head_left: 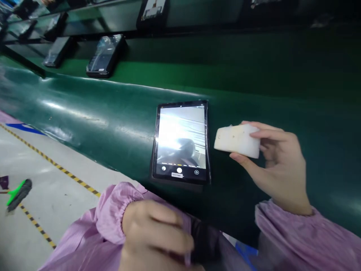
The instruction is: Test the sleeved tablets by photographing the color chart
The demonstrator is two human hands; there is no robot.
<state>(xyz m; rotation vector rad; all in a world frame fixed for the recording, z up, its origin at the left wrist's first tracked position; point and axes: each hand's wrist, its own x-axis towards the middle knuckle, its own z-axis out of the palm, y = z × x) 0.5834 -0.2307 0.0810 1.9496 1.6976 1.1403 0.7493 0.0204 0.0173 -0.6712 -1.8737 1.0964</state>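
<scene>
A black tablet [181, 142] lies flat on the green conveyor belt [93, 113], its screen lit with a camera app. Just right of it, my right hand [278, 167] is closed on a white sponge block [238, 140], held a little above the belt. My left hand [156, 235] is low at the near edge, fingers curled round a dark object that I cannot make out, partly blurred. Both arms wear pink sleeves.
Several more dark tablets [105, 55] in film lie farther up the belt at the back left. Left of the belt is grey floor with a yellow-black striped line [50, 162] and a green-handled brush [17, 192].
</scene>
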